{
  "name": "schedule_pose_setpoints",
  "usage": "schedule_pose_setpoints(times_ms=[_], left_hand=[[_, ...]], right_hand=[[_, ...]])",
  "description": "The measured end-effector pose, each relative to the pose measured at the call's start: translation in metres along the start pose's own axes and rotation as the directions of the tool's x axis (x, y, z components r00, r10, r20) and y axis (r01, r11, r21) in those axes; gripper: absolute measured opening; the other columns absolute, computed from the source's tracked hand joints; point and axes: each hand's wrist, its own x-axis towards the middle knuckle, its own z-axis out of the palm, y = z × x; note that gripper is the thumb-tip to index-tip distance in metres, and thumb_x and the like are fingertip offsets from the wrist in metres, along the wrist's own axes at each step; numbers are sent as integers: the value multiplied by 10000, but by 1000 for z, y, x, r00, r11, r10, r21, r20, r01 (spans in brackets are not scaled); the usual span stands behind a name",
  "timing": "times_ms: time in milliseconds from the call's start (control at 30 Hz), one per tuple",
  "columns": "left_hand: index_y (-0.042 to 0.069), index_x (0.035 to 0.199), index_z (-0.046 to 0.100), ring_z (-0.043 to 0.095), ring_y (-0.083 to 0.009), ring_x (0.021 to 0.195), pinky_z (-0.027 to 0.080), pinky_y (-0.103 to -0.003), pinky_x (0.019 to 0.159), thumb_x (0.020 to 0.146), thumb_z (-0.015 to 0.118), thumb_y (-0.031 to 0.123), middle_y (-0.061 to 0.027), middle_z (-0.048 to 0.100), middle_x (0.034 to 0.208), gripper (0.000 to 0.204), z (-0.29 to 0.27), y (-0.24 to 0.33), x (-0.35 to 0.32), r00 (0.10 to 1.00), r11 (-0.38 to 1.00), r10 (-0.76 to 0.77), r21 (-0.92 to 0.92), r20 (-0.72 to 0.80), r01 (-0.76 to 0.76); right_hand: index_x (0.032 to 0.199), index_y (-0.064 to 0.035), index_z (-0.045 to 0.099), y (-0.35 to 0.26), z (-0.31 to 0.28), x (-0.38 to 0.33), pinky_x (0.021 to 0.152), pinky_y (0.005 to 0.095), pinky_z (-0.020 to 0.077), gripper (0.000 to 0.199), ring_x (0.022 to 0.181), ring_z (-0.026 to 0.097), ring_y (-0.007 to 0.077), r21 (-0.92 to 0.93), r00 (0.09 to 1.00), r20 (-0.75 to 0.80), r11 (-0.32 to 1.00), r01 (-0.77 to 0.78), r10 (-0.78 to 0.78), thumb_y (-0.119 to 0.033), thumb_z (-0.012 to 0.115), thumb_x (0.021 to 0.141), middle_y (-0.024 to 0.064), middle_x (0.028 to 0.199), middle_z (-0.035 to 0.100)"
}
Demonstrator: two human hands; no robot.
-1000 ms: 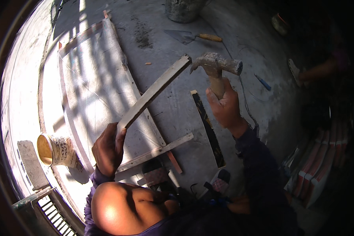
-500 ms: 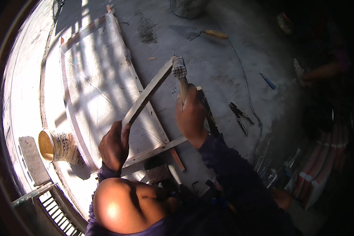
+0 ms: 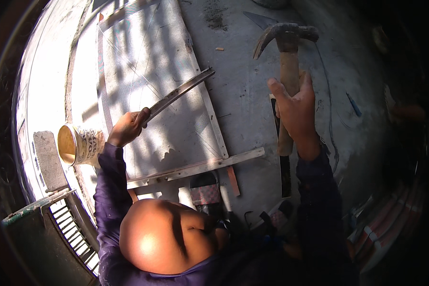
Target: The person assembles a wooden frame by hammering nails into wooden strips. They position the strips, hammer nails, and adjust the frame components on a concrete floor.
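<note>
A wood-framed mesh screen (image 3: 148,71) lay flat across the upper left of the frame. Your right hand (image 3: 298,112) was curled around the wooden handle of a claw hammer (image 3: 287,57), raised at upper right. Your left hand (image 3: 127,127) gripped 1 thin wooden strip (image 3: 178,94), angled over the screen at centre left.

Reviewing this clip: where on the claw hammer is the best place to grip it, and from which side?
Grip the wooden handle low, near its end, as the right hand does, coming from below. The heavy claw head sits at the far end, and the straight shaft offers a wrap grip away from the left hand holding the strip.
</note>
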Motion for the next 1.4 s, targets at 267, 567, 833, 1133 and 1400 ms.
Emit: schedule_pose_setpoints(times_ms=[267, 567, 833, 1133, 1400], left_hand=[[13, 808, 614, 515, -197, 596, 464, -374, 640, 1048, 368, 636, -93, 541, 649, 711, -11, -18, 32, 991, 983, 129, 139, -42, -122], [35, 871, 610, 557, -243, 647, 472, -406, 679, 1045, 386, 596, -123, 554, 681, 629, -34, -10, 34, 985, 963, 168, 219, -32, -157], [54, 872, 604, 560, -259, 656, 463, -421, 687, 1039, 358, 625, -120, 548, 683, 644, -31, -20, 42, 975, 940, 208, 291, -82, -177], [30, 839, 588, 559, -257, 651, 473, -409, 691, 1005, 344, 691, -116, 545, 675, 724, -44, -18, 48, 991, 955, 134, 270, -20, -123], [23, 898, 598, 519, -260, 630, 449, -425, 658, 1023, 371, 658, -123, 503, 660, 686, -50, -18, 51, 991, 958, 134, 259, -13, -126]], right_hand=[[1065, -7, 540, 43, 5, -33, 591, 282, 493, 344, 672, 575, 68, 404, 881, 457, 853, -330, 124, -310, 680, 982, 12, 717, 560], [924, -55, 557, 66, 65, -10, 512, 273, 414, 413, 578, 488, 55, 50, 950, 286, 993, 112, -121, -450, 596, 1037, -28, 660, 508], [1011, 13, 542, 38, 68, 15, 479, 373, 491, 402, 533, 670, 249, -408, 901, 430, 903, 132, 63, -385, 592, 1042, 126, 654, 633], [1052, 20, 584, 53, 70, 15, 542, 378, 539, 383, 652, 735, 287, -143, 890, 292, 905, 402, -349, -362, 602, 1036, 165, 727, 686], [1051, -28, 584, 40, 50, 27, 489, 278, 448, 377, 530, 502, 77, 164, 944, 145, 948, 274, -298, -404, 554, 1063, -20, 637, 517]])
